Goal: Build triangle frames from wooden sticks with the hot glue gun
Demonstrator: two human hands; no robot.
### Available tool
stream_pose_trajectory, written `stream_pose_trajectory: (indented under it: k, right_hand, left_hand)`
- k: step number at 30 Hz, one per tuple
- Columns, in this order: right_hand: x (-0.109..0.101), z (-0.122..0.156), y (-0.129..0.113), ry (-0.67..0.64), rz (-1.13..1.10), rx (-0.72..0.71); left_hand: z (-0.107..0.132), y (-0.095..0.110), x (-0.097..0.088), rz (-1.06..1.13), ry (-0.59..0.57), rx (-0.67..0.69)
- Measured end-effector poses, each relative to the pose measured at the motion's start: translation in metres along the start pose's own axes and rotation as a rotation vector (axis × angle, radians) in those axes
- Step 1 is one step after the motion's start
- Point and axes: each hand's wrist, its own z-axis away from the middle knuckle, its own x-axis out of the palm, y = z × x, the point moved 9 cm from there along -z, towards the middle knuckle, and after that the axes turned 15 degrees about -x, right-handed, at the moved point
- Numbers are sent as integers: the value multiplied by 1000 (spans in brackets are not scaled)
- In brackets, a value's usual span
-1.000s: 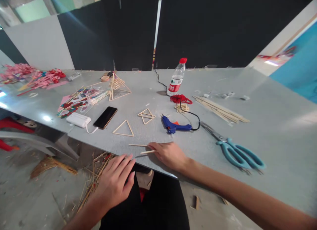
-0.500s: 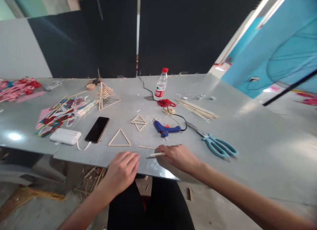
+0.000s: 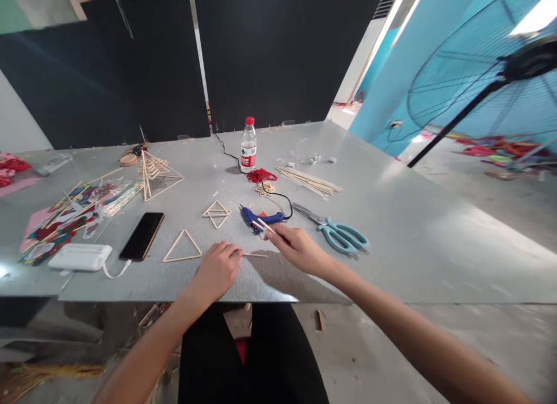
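My right hand (image 3: 300,250) is raised a little off the table, its fingers pinching thin wooden sticks (image 3: 263,224) that point up and left in front of the blue glue gun (image 3: 261,216). Low at the table's front edge, my left hand (image 3: 220,267) has its fingers closed over the left end of another thin wooden stick (image 3: 256,255) lying on the tabletop. A triangle of sticks (image 3: 183,246) lies just left of that hand. Behind it is a small frame of two joined stick triangles (image 3: 216,213).
Light-blue scissors (image 3: 343,234) lie to the right, near loose sticks (image 3: 308,180). A water bottle (image 3: 248,148), red cord (image 3: 261,175) and a stick pyramid (image 3: 156,175) stand farther back. A phone (image 3: 142,235) and white power bank (image 3: 80,257) are at left.
My right hand has lifted away from the table with its sticks, toward the glue gun. My left hand has moved onto the lying stick. The view has swung to the right.
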Motion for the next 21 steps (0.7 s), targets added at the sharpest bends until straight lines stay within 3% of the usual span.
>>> stream_pose_trajectory:
  k: [5,10,15,21]
  right_hand:
    - [9,-10,-9,-113,2,-48]
    - [35,-11,-1,-203,140,68]
    - [63,-43,-15,-307,204,153]
    - [64,-67,-35,-360,192,205]
  left_hand:
    - [-1,-15,-4,6,-92,-12]
    - [19,-25,-20,43,-163,-34]
    - [21,-30,-32,94,-143,-107]
    - [18,-34,-24,174,-114,-183]
